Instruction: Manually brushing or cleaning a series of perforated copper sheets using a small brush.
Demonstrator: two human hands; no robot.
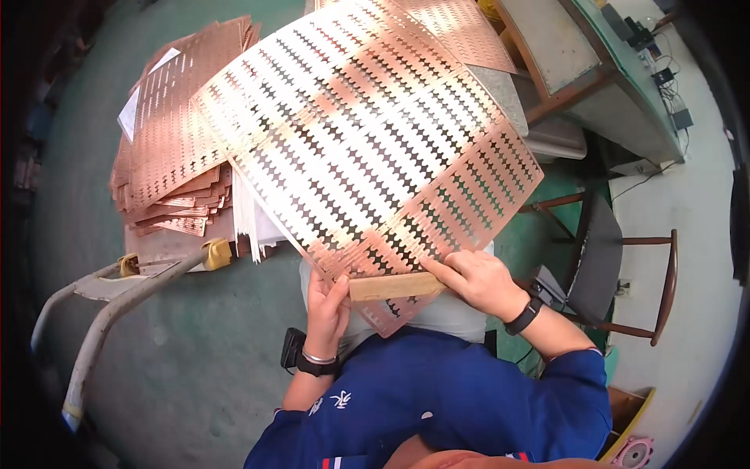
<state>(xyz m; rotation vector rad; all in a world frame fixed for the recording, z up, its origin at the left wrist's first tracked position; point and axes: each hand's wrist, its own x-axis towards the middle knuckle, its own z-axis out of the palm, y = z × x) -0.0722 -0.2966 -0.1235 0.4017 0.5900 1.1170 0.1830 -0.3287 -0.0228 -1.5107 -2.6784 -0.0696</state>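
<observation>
A large copper-coloured metal sheet (367,148), punched with rows of small holes, is tilted up in front of me, one corner pointing at my lap. Across its near part lies a flat wooden strip (397,287). My left hand (326,306) is closed on the sheet's left edge, thumb at the strip's left end, fingers partly hidden behind. At the strip's other end my right hand (480,280) is closed on the wood, its fingers reaching onto the sheet. What lies directly beneath the sheet is mostly hidden.
Left, a pile of similar punched sheets (176,148) rests on a trolley with a bent metal handle (105,328). More sheets (461,31) lie at the far side. A chair (598,258) and a green-topped table (625,78) with cables stand right.
</observation>
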